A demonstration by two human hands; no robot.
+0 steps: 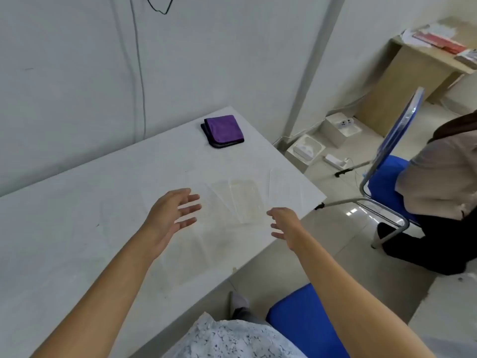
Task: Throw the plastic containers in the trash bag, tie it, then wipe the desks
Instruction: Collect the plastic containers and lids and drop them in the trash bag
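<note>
White desk (77, 228), clear plastic containers (247, 200) between my left hand (167, 215) and right hand (284, 226), fingers spread, empty; probably light, flimsy, slick — I'd grab rims.

**Count per kind of thing**

Hands: 2, i.e. left hand (170, 215) and right hand (284, 226).
Plastic containers (247, 200): approx. 3 are plain to see. There are more faint outlines, but the exact no. I cannot tell, they are too transparent.
Purple cloth (223, 130): 1.
Desks: 2, i.e. white desk (77, 228) and wooden desk (402, 73).
Blue chairs: 2, i.e. near chair (304, 319) and far chair (384, 177).
Seated person (438, 171): 1.
White boxes (340, 127) on floor: 2.
Power strip (335, 161): 1.
Wall cables: 2, i.e. black loop (160, 10) and grey cable (140, 86).
</note>
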